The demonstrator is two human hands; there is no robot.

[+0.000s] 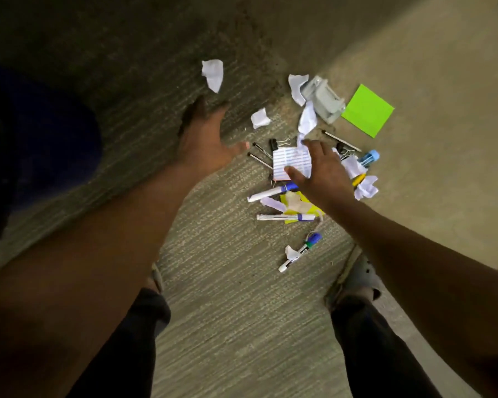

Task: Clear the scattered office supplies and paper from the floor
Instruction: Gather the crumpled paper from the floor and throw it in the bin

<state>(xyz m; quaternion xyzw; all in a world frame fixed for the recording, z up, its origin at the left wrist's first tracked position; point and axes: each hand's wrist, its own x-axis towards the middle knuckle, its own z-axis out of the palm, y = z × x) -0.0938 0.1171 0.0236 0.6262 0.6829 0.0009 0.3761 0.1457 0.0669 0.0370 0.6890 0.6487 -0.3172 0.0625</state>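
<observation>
Office supplies lie scattered on the carpet. A lined paper sheet (291, 165) sits mid-pile, and my right hand (319, 170) hovers over its right edge with fingers spread, holding nothing. My left hand (204, 136) is open over bare carpet to the left of the pile. Around the sheet are black pens (260, 156), binder clips (276, 143), white markers (270, 193), a yellow sticky note (299, 206), a green-capped marker (301, 251) and crumpled paper scraps (260, 118). A grey hole punch (324, 99) and a green sticky pad (367, 110) lie farther out.
A torn white paper scrap (212, 73) lies apart at the upper left. My feet (357, 278) stand on the carpet below the pile. A dark blue object (41, 145) fills the left edge. The carpet (227, 297) meets a smoother floor on the right.
</observation>
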